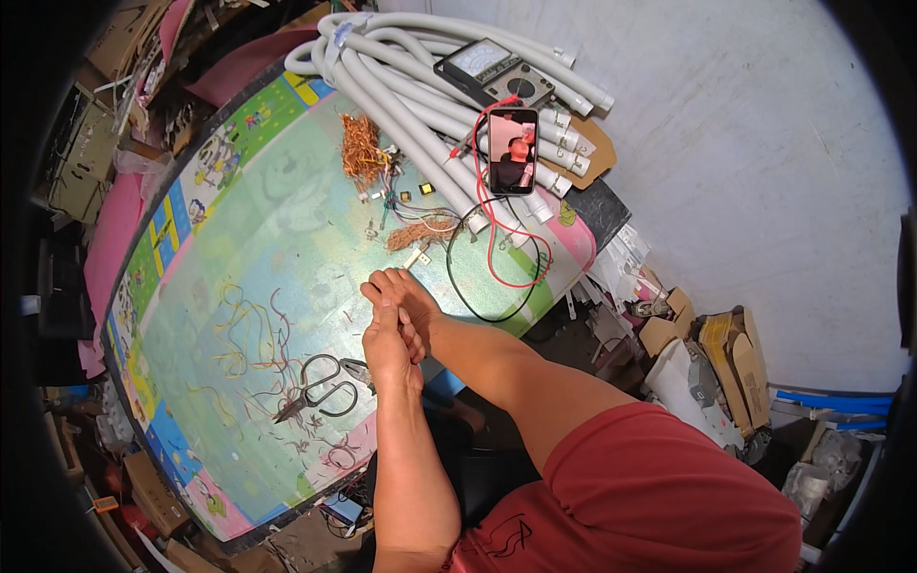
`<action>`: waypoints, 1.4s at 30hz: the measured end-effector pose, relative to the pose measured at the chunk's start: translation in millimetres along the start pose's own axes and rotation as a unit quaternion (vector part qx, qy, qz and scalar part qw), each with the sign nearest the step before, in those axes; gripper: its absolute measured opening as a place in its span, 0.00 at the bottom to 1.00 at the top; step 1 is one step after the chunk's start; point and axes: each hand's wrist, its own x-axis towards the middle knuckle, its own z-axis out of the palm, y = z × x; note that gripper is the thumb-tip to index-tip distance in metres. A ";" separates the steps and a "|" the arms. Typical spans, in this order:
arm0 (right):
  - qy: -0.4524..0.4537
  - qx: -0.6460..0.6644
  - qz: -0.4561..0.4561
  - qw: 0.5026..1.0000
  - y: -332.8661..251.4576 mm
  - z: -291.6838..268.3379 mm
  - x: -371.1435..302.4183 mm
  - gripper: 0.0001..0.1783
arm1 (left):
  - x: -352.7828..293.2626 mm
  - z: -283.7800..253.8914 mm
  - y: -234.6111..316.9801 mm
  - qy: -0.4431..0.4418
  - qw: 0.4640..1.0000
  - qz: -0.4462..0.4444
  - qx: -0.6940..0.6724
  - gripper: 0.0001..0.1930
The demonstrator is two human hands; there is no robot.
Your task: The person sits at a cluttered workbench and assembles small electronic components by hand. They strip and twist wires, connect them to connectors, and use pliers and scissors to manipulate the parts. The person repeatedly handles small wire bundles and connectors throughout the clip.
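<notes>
My left hand (390, 349) and my right hand (405, 294) meet above the near right part of the table, fingers curled and pressed together. Whatever they pinch, if anything, is hidden by the fingers. Just beyond the right hand lies a small whitish connector piece (416, 258). Black-handled scissors (328, 387) rest on the table left of my left wrist. A grey-jawed tool, perhaps pliers (357, 371), is partly covered beside that wrist. Thin red and yellow wire offcuts (244, 334) are scattered farther left.
Copper wire bundles (361, 150) and small electronic parts (426, 189) lie at the back of the patterned table (205, 286). Grey flexible hoses (401, 105) carry an analog multimeter (492, 72) and a phone (513, 153). Red test leads (492, 253) loop nearby. Cardboard boxes (735, 358) crowd the right.
</notes>
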 end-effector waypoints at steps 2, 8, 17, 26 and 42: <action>-0.007 0.000 0.002 1.000 -0.4 0.2 0.2 0.18 | 0.5 -0.6 -0.6 0.003 1.000 0.000 0.006 0.18; -0.030 -0.006 0.005 1.000 -0.9 -3.0 0.7 0.17 | 2.3 -2.8 -1.4 -0.008 1.000 0.002 0.011 0.18; -0.033 -0.015 0.002 0.999 -1.5 -5.2 0.6 0.19 | 3.3 -3.6 -2.4 -0.005 1.000 0.003 0.005 0.18; -0.017 -0.016 0.000 1.000 -0.7 -2.6 0.8 0.19 | -0.1 -0.3 0.2 -0.007 1.000 -0.002 0.007 0.18; -0.002 0.002 0.005 1.000 -1.5 -3.5 0.3 0.18 | 2.0 -2.0 -0.9 -0.002 1.000 -0.001 -0.002 0.17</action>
